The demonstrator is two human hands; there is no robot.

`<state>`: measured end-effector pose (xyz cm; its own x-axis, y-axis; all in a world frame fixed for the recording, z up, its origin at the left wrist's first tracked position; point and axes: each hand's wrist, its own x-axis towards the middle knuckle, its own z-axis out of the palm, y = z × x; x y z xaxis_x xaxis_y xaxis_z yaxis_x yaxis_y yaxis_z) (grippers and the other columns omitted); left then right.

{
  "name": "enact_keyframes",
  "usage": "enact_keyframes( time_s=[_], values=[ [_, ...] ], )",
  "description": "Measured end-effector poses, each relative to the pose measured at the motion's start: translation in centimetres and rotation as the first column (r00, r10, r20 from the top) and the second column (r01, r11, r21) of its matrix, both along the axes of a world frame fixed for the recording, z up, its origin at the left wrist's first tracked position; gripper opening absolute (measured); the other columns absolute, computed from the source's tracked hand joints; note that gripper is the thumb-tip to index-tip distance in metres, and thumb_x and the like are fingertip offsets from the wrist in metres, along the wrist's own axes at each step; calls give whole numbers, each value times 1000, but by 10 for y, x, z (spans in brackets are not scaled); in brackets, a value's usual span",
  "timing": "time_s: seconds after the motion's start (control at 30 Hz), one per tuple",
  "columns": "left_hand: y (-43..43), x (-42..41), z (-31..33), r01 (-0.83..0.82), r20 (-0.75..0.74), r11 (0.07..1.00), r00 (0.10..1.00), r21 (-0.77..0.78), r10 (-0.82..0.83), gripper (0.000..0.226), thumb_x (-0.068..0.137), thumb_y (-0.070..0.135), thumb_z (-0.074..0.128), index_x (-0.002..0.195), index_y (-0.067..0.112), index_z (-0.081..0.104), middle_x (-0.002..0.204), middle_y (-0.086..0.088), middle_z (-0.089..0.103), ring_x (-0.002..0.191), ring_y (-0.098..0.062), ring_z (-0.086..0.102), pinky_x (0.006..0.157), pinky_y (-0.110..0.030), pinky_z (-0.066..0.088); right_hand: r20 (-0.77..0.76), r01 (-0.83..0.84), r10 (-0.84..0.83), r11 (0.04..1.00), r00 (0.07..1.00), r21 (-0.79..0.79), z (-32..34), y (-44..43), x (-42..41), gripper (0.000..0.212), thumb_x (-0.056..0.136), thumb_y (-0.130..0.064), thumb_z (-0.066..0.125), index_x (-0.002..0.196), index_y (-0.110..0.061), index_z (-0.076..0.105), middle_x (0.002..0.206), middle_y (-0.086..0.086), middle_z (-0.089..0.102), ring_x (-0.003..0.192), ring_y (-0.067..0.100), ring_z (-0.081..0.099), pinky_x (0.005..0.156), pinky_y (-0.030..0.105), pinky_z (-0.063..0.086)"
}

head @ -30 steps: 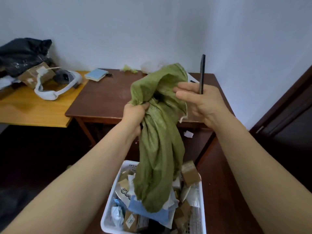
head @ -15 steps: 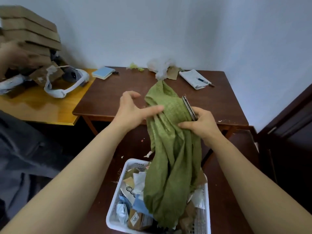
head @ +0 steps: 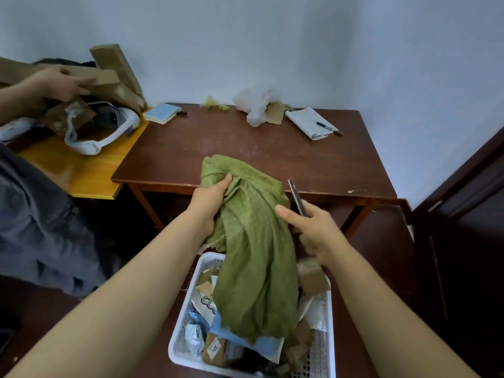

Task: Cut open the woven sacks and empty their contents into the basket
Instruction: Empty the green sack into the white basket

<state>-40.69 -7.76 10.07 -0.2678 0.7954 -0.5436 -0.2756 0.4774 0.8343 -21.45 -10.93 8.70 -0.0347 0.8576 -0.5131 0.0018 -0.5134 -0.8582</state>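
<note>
A limp green woven sack hangs over the white plastic basket, its lower end resting on the contents. My left hand grips the sack's upper left part. My right hand is beside the sack on the right and holds a slim dark cutter pointing up; its thumb reaches toward the fabric. The basket holds small cardboard boxes, paper packets and a blue envelope.
A dark brown table stands behind the basket with a notebook and pen, a blue notepad and a crumpled plastic bag. On the left, another person's hand handles cardboard boxes over a yellow table with a white headset.
The sack has been lowered from high above down to the table edge. My left hand let go of it, then gripped it again. My right hand has come off the sack.
</note>
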Motion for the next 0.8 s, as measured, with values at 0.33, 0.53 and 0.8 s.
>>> enact_keyframes(
  time_s=[0.33, 0.53, 0.8],
  values=[
    [-11, 5, -21, 151, -744, 987, 666, 64, -53, 63, 81, 37, 67, 138, 19, 45, 128, -5, 52, 109, -24, 57, 88, -36, 49, -102, 203, -185, 957, 977, 208, -12, 13, -14, 39, 59, 3, 86, 89, -14, 68, 87, 7, 74, 77, 24, 72, 68, 39, 60],
    [-32, 23, -24, 592, -442, 790, 757, 155, -481, 70, 57, 33, 91, 117, 32, 54, 108, 11, 68, 99, -5, 66, 87, -27, 53, -236, 24, 0, 995, 972, 99, 3, 19, -16, 20, 82, -25, 72, 96, -13, 65, 64, 6, 61, 27, 6, 29, 31, 14, 18],
    [-23, 26, -45, -7, -419, 987, 905, 160, 74, 52, 54, 48, 84, 94, 19, 69, 93, -1, 72, 89, -23, 68, 84, -44, 56, -132, 195, -189, 980, 973, 32, -16, -1, 19, 28, 82, -21, 74, 106, -10, 63, 79, 7, 65, 38, 1, 53, 37, 16, 42]
  ],
)
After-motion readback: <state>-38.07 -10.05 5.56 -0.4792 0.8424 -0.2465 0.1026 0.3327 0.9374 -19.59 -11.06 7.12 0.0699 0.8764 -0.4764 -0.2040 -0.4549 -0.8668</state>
